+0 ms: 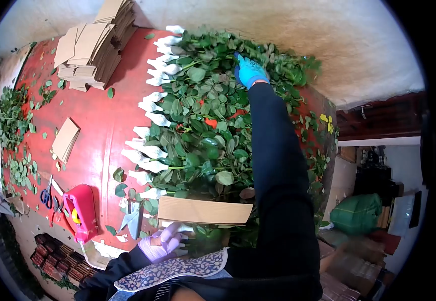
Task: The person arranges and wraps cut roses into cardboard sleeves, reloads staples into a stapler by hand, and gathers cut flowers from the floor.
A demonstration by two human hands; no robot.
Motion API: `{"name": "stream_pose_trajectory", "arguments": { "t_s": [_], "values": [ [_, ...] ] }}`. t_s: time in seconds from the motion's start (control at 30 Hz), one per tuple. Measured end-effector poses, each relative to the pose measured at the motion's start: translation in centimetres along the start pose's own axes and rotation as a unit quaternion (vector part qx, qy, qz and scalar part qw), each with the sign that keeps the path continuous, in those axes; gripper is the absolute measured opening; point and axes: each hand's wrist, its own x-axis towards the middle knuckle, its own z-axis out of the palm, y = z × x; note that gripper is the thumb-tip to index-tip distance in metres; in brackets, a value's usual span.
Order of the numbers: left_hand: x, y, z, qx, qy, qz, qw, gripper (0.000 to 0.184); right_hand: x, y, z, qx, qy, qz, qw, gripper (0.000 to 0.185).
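Note:
Long leafy stems (213,120) lie side by side across the red table, their flower heads in white netting sleeves (150,151) pointing left. My right hand (251,71), in a light blue glove, reaches to the far stems; its fingers are closed among the leaves, and their tips are partly hidden. My left hand (162,244), in a lilac glove, is low near the table's front edge with its fingers curled beside white-sleeved heads (179,227); what it grips is unclear. A brown cardboard piece (205,209) rests over the nearest stems, just above my left hand.
Stacked cardboard pieces (90,52) stand at the back left of the red table (97,118), with a smaller pile (66,139) nearer. A pink tape dispenser (81,213), scissors (47,195), red-handled cutters (57,208) and loose leaves lie left. A green sack (357,214) stands right.

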Motion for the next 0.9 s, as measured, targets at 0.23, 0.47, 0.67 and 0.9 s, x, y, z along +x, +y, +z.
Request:
{"name": "stream_pose_trajectory", "arguments": {
  "t_s": [0.23, 0.47, 0.67, 0.9],
  "values": [
    [-1.0, -2.1, 1.9, 0.021, 0.041, 0.007, 0.999, 0.055, -4.2, -2.8, -2.1, -0.041, -0.159, 0.019, 0.986, 0.056],
    [-0.5, 0.0, -0.2, 0.128, -0.006, 0.041, 0.991, 0.06, -8.8, -6.5, -0.3, -0.032, -0.124, -0.139, 0.982, 0.027],
    [-1.0, 1.4, -0.9, 0.197, -0.04, -0.006, 0.98, 0.065, -10.8, -6.9, -0.8, 0.004, -0.166, -0.135, 0.977, 0.034],
    [-1.1, 1.3, 0.0, 0.14, 0.008, -0.033, 0.99, 0.061, -13.1, -5.6, -4.3, 0.099, -0.197, -0.119, 0.968, 0.029]
  ]
}}
